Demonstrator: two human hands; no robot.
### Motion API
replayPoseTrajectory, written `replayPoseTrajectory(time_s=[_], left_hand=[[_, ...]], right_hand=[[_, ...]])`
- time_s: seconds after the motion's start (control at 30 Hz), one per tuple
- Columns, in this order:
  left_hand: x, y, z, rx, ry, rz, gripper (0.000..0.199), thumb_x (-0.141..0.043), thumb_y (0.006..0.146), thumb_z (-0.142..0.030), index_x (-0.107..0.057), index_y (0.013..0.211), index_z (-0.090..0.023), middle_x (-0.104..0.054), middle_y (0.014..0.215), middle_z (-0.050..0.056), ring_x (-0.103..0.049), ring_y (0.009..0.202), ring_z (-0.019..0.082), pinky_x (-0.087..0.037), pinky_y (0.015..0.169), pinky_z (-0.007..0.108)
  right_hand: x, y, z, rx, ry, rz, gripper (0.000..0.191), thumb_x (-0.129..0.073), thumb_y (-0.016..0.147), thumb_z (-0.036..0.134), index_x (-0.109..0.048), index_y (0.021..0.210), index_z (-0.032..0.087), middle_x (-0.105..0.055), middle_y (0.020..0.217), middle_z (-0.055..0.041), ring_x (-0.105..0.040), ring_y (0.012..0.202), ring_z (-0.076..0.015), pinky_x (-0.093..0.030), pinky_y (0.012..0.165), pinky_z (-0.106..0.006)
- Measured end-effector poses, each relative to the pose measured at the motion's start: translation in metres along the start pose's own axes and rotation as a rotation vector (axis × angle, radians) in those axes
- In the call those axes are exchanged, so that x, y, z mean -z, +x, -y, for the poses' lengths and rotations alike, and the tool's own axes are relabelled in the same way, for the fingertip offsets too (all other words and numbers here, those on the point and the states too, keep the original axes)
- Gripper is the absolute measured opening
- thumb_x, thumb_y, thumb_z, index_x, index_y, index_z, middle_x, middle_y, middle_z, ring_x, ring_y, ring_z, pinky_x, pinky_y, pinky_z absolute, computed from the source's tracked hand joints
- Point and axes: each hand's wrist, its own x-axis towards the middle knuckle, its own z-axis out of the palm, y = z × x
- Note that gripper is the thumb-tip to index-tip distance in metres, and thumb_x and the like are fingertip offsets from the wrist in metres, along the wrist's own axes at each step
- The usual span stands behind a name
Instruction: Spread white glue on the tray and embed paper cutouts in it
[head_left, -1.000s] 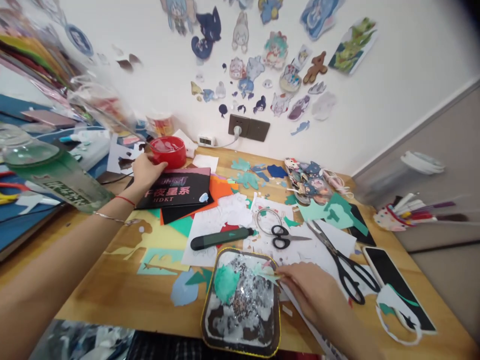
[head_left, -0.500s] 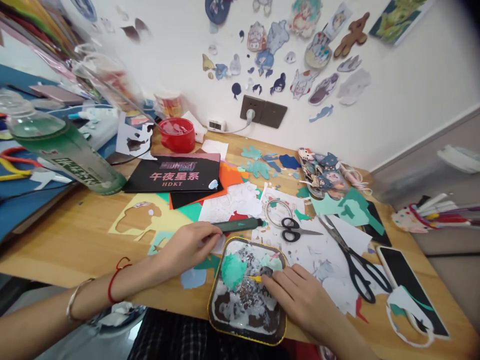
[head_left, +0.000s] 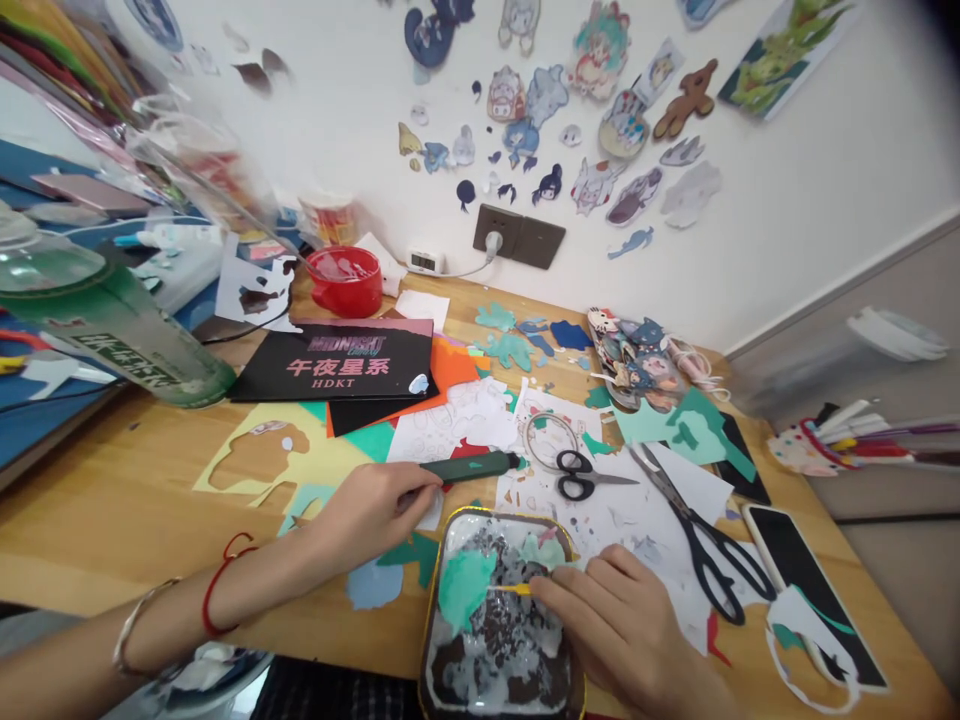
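Since the earliest frame, the left hand (head_left: 375, 510) has shifted from the red bowl (head_left: 346, 290) to the near end of the dark green tool (head_left: 472, 467). Its fingers are curled at that end; whether they grip it firmly cannot be told. The right hand (head_left: 619, 610) grasps a thin yellow stick (head_left: 519, 589) between thumb and fingers, with the pale tip directed left, at the edge of the green piece (head_left: 463, 590).

The green piece lies flat in the left part of the tray (head_left: 429, 630), whose floor is smeared with white material (wet-looking and uneven). The tray sits at the front of the table, below the dark green tool.

Beyond the tray, the small scissors (head_left: 581, 475) lie beside a clear ring (head_left: 551, 440). Farther right are the large scissors (head_left: 697, 535) and the phone (head_left: 817, 600). Left of the paper sheets lies a black folder (head_left: 330, 360); the bottle (head_left: 127, 330) leans beside it.
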Motion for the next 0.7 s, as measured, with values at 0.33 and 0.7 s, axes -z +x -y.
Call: replayPoseTrajectory(time_s=[0.33, 0.7], left_hand=[[-0.006, 0.014, 0.017, -0.085, -0.143, -0.267, 0.020, -0.046, 0.085, -0.022, -0.066, 0.085, -0.018, -0.070, 0.073, 0.003, -0.060, 0.056, 0.011, -0.044, 0.050, 0.018], [-0.005, 0.013, 0.030, -0.150, -0.166, -0.388, 0.016, -0.048, 0.084, -0.019, -0.064, 0.085, -0.020, -0.069, 0.069, 0.002, -0.055, 0.045, 0.008, -0.042, 0.042, 0.017]], right_hand=[[0.023, 0.030, -0.122, -0.382, -0.598, -0.198, 0.012, -0.052, 0.085, 0.016, -0.063, 0.091, 0.015, -0.067, 0.078, -0.0034, -0.056, 0.069, -0.0155, -0.033, 0.066, -0.029], [-0.025, 0.037, -0.188, -0.495, -0.731, 0.177, 0.016, -0.048, 0.089, 0.019, -0.059, 0.098, 0.012, -0.059, 0.078, -0.0020, -0.056, 0.076, -0.0158, -0.043, 0.070, -0.032]])
